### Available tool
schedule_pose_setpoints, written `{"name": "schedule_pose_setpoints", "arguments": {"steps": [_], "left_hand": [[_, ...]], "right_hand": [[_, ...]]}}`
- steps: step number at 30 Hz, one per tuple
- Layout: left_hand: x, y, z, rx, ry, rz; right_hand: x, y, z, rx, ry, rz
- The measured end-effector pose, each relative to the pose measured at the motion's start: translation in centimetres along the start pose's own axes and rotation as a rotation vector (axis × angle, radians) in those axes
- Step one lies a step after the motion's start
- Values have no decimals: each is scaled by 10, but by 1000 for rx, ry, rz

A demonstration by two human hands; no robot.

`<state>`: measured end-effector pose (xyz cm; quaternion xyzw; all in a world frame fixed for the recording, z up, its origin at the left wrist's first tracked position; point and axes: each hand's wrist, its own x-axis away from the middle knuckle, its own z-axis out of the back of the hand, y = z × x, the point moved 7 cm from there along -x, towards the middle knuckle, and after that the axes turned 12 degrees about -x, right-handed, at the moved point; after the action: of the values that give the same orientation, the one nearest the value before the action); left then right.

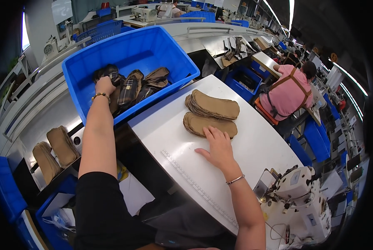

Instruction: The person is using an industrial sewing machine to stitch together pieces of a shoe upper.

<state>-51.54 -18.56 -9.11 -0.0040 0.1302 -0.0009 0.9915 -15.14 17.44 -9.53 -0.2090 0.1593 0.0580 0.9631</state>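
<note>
My left hand (105, 85) reaches into a large blue bin (130, 46). Its fingers are curled on a dark plaid shoe upper (111, 73) and partly hidden by it. Beside it in the bin lie more plaid and brown shoe uppers (131, 88). On the white table, my right hand (218, 148) is open, fingers spread, with its fingertips on the near edge of a stack of brown sole-shaped pieces (209, 125). A second stack of the same brown pieces (215, 104) lies just beyond, against the first.
A clear ruler (195, 183) lies along the near edge of the white table (261, 154). The white sewing machine (299, 200) stands at its right end. Two more brown stacks (62, 146) sit at the left. A person in pink (288, 89) sits beyond, at the right.
</note>
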Motion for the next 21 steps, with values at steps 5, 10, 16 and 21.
{"name": "schedule_pose_setpoints", "arguments": {"steps": [5,10,16,21], "left_hand": [[4,-8,10,68,114,53],[20,-1,79,174,372,89],[97,50,176,261,581,-143],[224,109,207,384,760,-587]], "right_hand": [[46,6,9,33,5,-24],[106,8,34,86,38,-56],[158,16,57,128,82,-101],[169,20,60,102,136,-99]]}}
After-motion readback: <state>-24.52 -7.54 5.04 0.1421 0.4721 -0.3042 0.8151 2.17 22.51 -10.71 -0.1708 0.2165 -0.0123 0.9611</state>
